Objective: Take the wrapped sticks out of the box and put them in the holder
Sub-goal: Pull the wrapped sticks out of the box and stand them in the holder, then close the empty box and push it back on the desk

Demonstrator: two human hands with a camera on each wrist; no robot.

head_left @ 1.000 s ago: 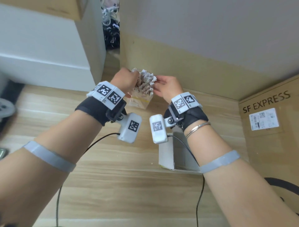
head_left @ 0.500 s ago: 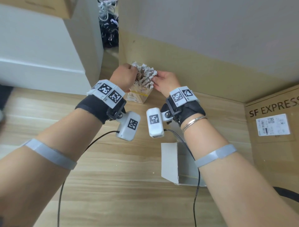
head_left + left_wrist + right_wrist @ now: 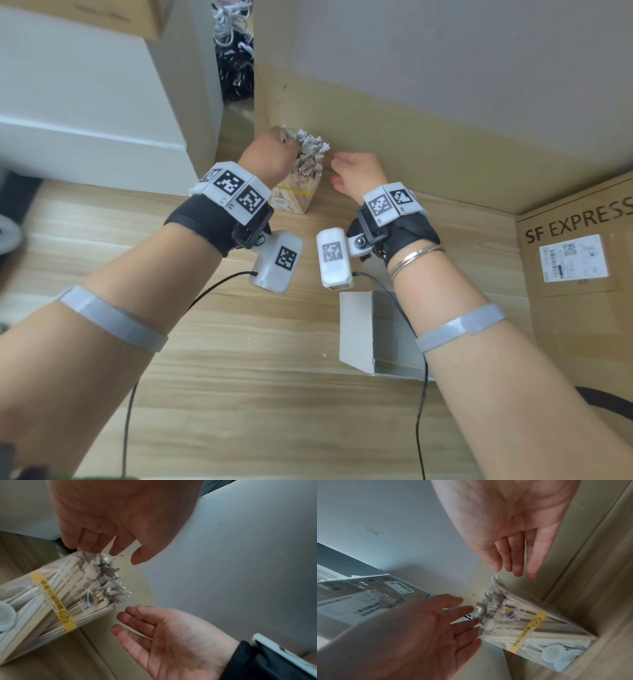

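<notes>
While left grip touches wrapped sticks, right grip apart, beside

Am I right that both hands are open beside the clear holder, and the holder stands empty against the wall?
Not quite. The left hand and right hand are open beside the clear holder, but it is not empty: the left wrist view shows it packed with wrapped sticks, their crumpled paper ends poking out of the top.

Clear holder, yellow band; white, perhaps greyish, wrapped sticks.
</notes>
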